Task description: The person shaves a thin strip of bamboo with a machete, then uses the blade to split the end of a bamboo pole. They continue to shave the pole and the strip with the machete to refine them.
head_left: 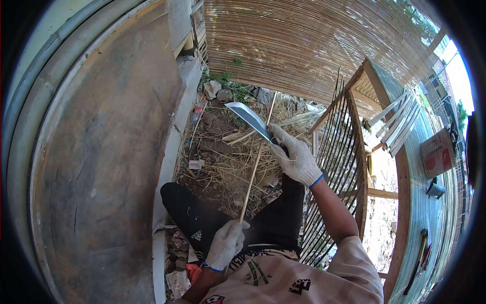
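My right hand (298, 161), in a white knitted glove with a blue cuff, is closed around the handle of a machete (250, 119). Its broad, curved blade points up and to the left, and the handle is mostly hidden in my fingers. A long, thin bamboo strip (253, 180) runs up from my lap and passes behind the blade near my right fingers. Lower down, close to my waist, my gloved left hand (226, 245) is wrapped around the near end of this strip. Both hands are over my spread legs in black trousers (195, 210).
Straw-like shavings (230, 172) litter the ground ahead. On the left stands a large brown board (106, 167); a bamboo screen (283, 45) closes the back. To the right are a slatted rack (339, 147), bamboo pieces (400, 121), a box (438, 153) and a long-handled tool (416, 261).
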